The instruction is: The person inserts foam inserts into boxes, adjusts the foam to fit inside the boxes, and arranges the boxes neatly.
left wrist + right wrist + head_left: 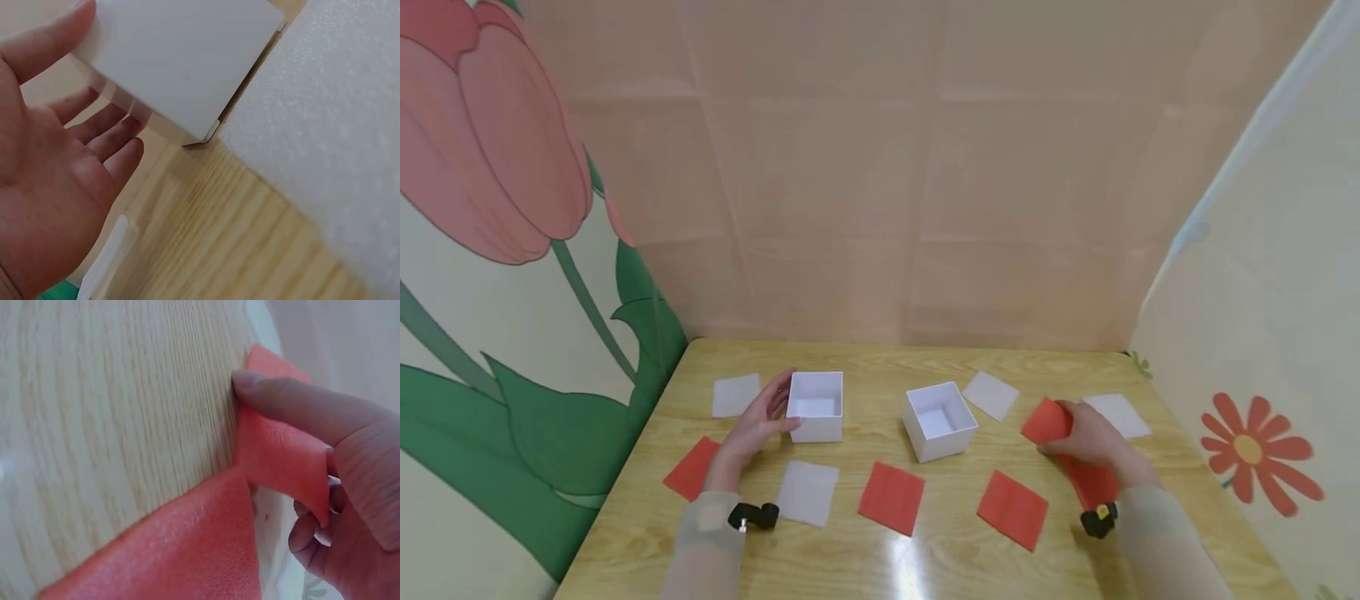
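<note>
My left hand [756,425] grips the left side of an open white box [816,429], thumb at the near side and fingers along its left. In the left wrist view the thumb lies against the box [181,62] and the fingers reach behind its edge. On the right, my right hand [1086,435] pinches a red foam square [1045,422] between thumb and fingers. The right wrist view shows that square [275,447] lifted at one side and bent, its corner meeting a second red square [181,550] on the table, partly under my wrist in the head view.
A second white box [943,446] stands turned at mid-table. Red squares [891,497] lie along the front. White foam squares lie around: far left [735,395], in front of the left box [807,492], behind the second box [991,395] and far right [1123,415]. Printed walls surround the table.
</note>
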A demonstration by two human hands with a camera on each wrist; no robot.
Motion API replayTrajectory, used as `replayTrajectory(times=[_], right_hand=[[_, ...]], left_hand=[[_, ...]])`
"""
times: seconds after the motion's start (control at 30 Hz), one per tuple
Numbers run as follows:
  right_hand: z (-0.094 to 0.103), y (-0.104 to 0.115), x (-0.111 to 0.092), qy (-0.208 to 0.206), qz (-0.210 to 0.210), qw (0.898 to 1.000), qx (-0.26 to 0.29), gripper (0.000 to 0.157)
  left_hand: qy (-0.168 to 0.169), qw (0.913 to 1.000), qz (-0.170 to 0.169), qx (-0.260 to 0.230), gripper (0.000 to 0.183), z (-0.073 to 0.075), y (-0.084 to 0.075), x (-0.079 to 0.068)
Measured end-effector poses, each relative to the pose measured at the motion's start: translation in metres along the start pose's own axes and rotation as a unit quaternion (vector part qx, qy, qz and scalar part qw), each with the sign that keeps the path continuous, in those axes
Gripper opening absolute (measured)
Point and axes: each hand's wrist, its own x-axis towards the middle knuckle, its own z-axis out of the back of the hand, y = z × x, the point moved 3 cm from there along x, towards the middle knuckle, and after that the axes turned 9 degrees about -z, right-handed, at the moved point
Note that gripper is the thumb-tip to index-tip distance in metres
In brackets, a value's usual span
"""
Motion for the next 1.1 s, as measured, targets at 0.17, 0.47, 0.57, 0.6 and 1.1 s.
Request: replayTrajectory(times=[0.17,0.47,0.57,0.6,1.1], right_hand=[[-0.002,-0.006,-0.003,0.016,-0.012,1.0,-0.021,0.133],[0.007,-0.005,-0.011,-0.008,-0.01,0.999,-0.053,0.138],[0.012,-0.003,-0.011,-0.014,-0.01,0.998,-0.059,0.138],[0.013,-0.003,-0.011,-0.015,-0.011,0.998,-0.061,0.138],[0.016,0.026,-0.015,-0.092,0.056,0.994,0.017,0.105]], left_hand=[[0.008,0.9999,-0.008,0.001,0.092,-0.002,0.0,0.001],[0.011,0.9999,-0.007,0.002,0.092,-0.005,-0.001,0.007],[0.012,0.9999,-0.007,0.002,0.094,-0.005,-0.003,0.007],[0.011,0.9999,-0.007,0.0,0.094,-0.004,-0.003,0.007],[0.017,0.9991,-0.03,-0.023,0.095,-0.001,-0.004,0.001]])
